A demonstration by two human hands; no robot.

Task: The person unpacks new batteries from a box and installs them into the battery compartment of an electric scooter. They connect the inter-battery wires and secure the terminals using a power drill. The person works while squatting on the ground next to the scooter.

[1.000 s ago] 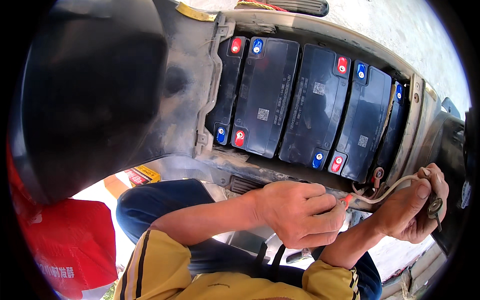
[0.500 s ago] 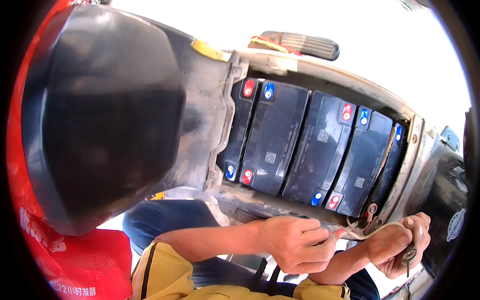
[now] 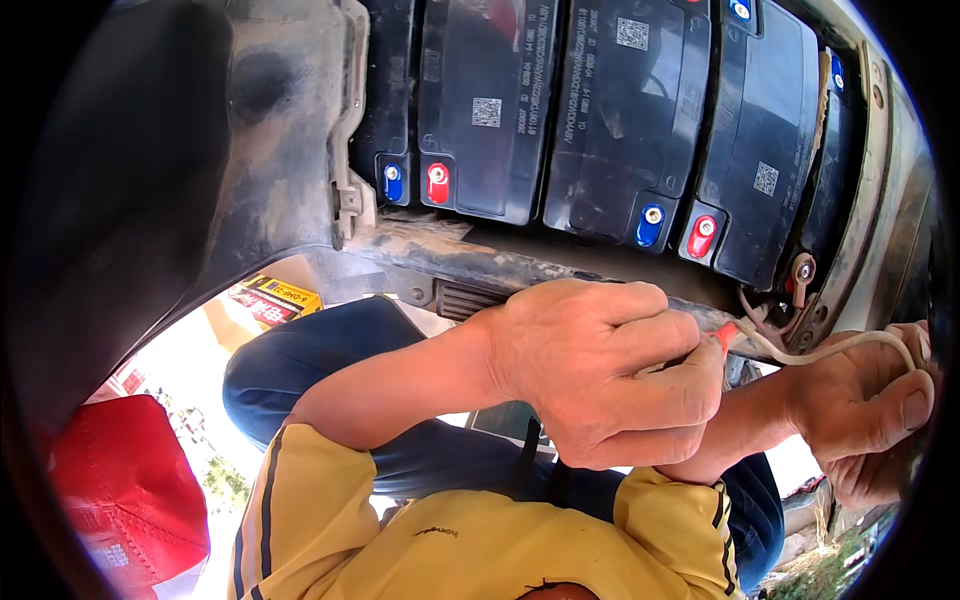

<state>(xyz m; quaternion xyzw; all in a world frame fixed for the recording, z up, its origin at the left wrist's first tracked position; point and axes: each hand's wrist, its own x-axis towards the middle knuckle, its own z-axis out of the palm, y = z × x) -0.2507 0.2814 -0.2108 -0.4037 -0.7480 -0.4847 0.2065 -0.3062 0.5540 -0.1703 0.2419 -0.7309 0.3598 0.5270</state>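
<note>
Wire (image 3: 800,358), pinched by its red end (image 3: 727,334) in the left hand (image 3: 615,380); now bent more sharply at the right hand (image 3: 860,412), apparently gripped there too, leaving that end still off batteries (image 3: 630,110) beyond the left.

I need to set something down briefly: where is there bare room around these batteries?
The dusty panel between the dark cover and the batteries looks bare, as does the narrow gap between them and the frame rail. It is crowded lower right, where the wire, cable lug, left hand and right hand cluster.
</note>
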